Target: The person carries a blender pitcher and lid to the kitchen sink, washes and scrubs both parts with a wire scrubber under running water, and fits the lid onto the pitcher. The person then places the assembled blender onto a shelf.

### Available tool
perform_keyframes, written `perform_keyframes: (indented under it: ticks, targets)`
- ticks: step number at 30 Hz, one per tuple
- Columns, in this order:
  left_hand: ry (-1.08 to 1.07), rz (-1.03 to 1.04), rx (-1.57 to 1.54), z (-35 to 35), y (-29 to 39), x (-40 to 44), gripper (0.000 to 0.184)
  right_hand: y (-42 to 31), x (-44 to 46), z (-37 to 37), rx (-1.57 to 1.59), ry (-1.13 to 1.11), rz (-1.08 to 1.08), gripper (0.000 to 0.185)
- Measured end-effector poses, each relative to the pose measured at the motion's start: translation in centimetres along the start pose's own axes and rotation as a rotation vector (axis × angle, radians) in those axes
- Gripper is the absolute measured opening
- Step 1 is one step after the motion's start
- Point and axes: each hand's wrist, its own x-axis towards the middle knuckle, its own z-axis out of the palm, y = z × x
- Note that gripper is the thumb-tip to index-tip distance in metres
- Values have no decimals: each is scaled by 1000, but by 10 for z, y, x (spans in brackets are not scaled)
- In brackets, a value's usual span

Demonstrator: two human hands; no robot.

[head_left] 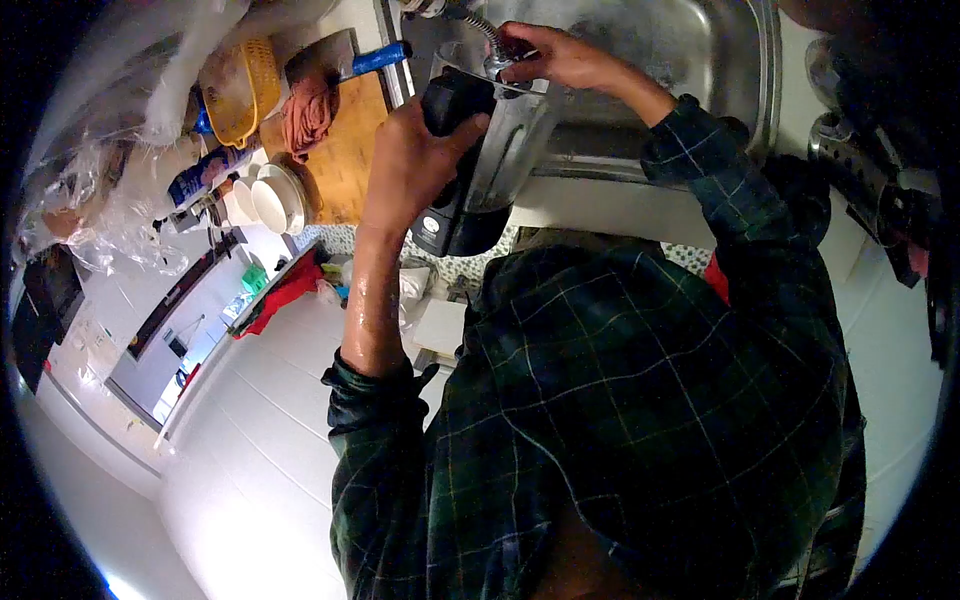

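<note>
A clear blender jug (515,150) with a black handle and black base lies tilted over the near left edge of the metal sink (690,60). My left hand (415,155) is wrapped round its black handle. At the jug's open end, my right hand (560,58) has its fingers closed on a metal faucet head (503,68), which hangs from a flexible metal hose (473,22). The faucet head points into the jug's mouth. My left forearm looks wet.
Left of the sink are a wooden board (350,150), a cleaver with a blue handle (380,58), a brown cloth (308,115), white bowls (277,200) and a yellow basket (240,92). Metal utensils (850,150) stand at the right.
</note>
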Motion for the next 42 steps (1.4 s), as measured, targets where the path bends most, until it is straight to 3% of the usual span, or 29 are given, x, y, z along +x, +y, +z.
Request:
perform_keyframes:
  ticks: [2,3,5,6,8,11,15,27,29,30,32,33,35,36,38,42]
  targets:
    - [1,47,12,0,4,9,26,3,0,-4,-382,65,-77,39]
    - [-61,2,5,-2,7,14,26,6,2,-7,-380,72,-80,39]
    - [-124,-42,4,-3,7,23,26,18,7,-16,-793,257,-358,41]
    - [-131,-47,8,-2,3,28,26,23,9,-23,-792,263,-357,41]
    - [-143,-51,14,-2,1,34,25,19,11,-36,712,-53,68,25]
    - [-147,-74,9,-3,4,38,25,2,8,-26,780,118,39,23]
    - [-157,-86,-45,-4,6,42,24,-17,1,-30,601,62,91,22]
    - [-184,-100,14,-3,7,48,26,7,22,-25,821,97,123,20]
    - [-200,-130,14,-1,5,47,26,10,19,-26,953,-100,-108,20]
    - [-196,-118,2,-1,1,45,26,11,21,-27,955,-99,-103,20]
    - [-190,-108,-11,-2,-5,41,25,8,27,-30,933,-371,-207,19]
    - [-184,-101,-6,-3,-7,38,25,8,22,-29,934,-374,-204,19]
    - [-175,-96,-2,-4,-13,32,25,-19,8,-20,504,-200,-175,22]
    - [-160,-141,0,-5,-16,29,24,-5,13,-13,505,-205,-173,22]
    - [-137,-190,-1,-6,-21,25,24,21,30,7,-59,95,-56,43]
    - [-100,-142,-97,-8,-30,18,25,-12,13,33,246,108,112,34]
